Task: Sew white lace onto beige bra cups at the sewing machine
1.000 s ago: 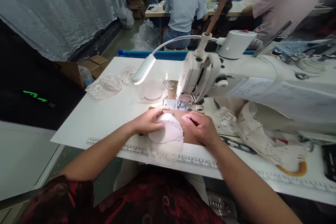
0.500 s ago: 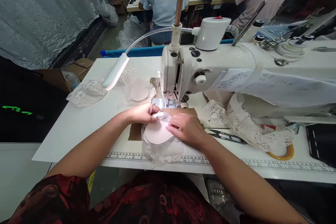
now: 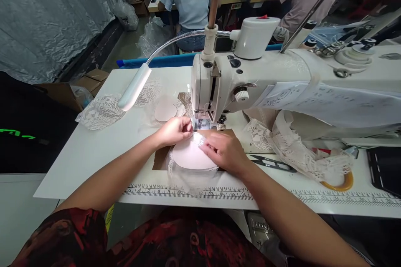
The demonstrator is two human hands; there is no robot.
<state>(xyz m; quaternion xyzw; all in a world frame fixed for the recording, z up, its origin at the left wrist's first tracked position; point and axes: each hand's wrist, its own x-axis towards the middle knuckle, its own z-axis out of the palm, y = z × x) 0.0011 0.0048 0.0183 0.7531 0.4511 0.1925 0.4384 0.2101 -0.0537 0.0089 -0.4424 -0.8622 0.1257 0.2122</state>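
Pale pink pad (image 3: pixel 188 157) with lace (image 3: pixel 170 164) at its rim, over brown panel (image 3: pixel 160 161) before the sewing machine (image 3: pixel 250 76).
Left hand (image 3: pixel 174 130) pinches top edge; right hand (image 3: pixel 226 150) touches its right side (grip unclear). Pad and lace already layered; not under the machine head, stitching can't be told.

Here at the front edge of the table (image 3: pixel 78 167), the fabric cup (image 3: pixel 191 156) lies on cardboard (image 3: pixel 160 160) before the sewing machine (image 3: pixel 250 75), lace (image 3: pixel 100 112) by the left edge, a second cup (image 3: pixel 165 108) between those two, scissors (image 3: pixel 272 163) to the right, and a ring (image 3: pixel 348 182) farther right.
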